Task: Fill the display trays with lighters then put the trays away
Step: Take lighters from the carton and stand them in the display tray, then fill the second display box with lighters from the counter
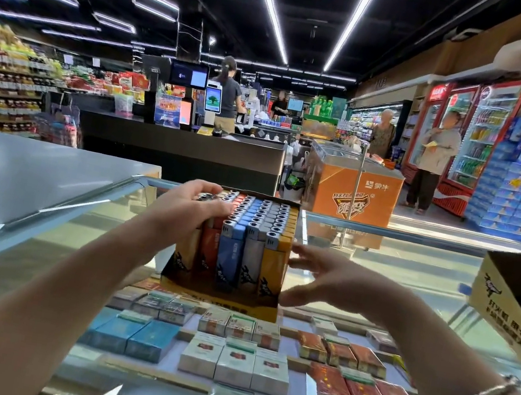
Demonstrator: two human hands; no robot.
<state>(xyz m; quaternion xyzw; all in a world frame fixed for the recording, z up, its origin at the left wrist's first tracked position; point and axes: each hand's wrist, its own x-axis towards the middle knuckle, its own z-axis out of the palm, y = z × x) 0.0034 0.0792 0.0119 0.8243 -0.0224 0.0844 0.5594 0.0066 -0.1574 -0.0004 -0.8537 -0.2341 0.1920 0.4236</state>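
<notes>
One tray in view: the display tray (220,298) stands on the glass counter (392,290), centre, with lighters (259,218) upright in close rows.
Fill state: appears full or nearly so; the far-left corner is hidden by the hand.
Left hand (193,206): rests on the lighter tops at the tray's left; fingers (215,191) loosely bent over them; whether it pinches one, cannot tell.
Right hand (318,277): spread open, holding nothing, fingertips at the tray's right wall.
Remaining: judged, putting the tray away.
Surface: cigarette packs (236,363) lie under the glass.
Right edge: an open yellow carton (510,311).
Room: a supermarket, checkout counter (181,145) far, orange freezer (355,186) far right.
</notes>
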